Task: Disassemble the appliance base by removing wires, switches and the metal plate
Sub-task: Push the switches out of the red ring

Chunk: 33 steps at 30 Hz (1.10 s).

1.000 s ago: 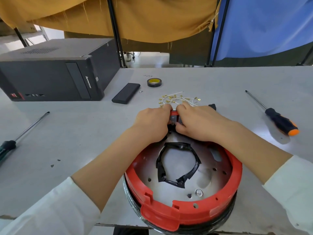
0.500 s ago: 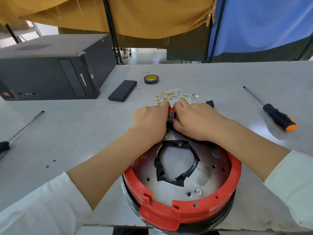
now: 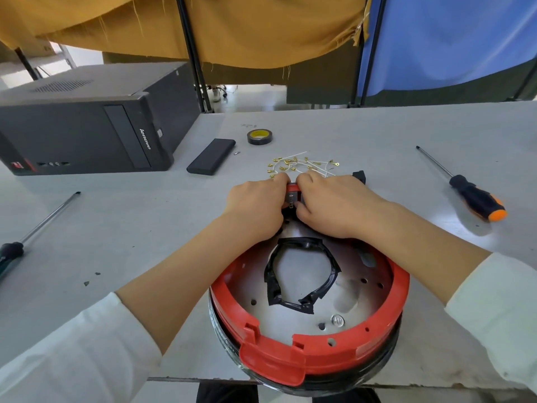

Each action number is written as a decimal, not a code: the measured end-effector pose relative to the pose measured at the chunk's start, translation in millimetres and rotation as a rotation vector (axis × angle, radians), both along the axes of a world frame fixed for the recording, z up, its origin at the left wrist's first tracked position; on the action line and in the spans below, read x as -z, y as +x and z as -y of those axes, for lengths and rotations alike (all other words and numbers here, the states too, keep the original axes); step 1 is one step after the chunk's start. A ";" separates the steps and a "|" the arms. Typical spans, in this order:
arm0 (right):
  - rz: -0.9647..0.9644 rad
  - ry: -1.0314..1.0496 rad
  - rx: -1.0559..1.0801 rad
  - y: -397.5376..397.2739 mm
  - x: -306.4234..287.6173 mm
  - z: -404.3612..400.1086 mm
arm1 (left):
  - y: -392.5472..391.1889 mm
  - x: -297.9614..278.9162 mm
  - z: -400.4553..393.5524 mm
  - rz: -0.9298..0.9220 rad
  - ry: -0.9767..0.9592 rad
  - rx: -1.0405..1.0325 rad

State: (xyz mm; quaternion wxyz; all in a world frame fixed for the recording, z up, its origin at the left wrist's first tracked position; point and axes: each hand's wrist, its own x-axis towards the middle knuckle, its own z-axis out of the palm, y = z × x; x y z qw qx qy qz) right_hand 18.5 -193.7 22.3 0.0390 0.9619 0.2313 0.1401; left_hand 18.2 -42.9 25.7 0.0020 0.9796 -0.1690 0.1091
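Little has changed over the last second: appliance base unmoved at the near bench edge, metal plate seated inside the red ring, a black taped loop lying on it. Both hands remain at the far rim, so the switch is probably not yet free. Left hand and right hand curl over the rim, fingers pinching the switch between them. Beyond them, removed wires lie loose.
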 end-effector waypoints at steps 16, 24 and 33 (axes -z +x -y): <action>0.041 -0.049 0.019 1.1 1.6 -0.4 | -3.2 4.7 9.2 0.087 0.084 -0.062; -0.078 -0.032 0.066 3.2 -3.5 -2.9 | -5.0 4.6 10.9 0.078 0.071 -0.081; -0.022 0.012 0.021 1.0 -1.6 2.7 | 1.7 2.3 -0.3 0.002 -0.074 0.026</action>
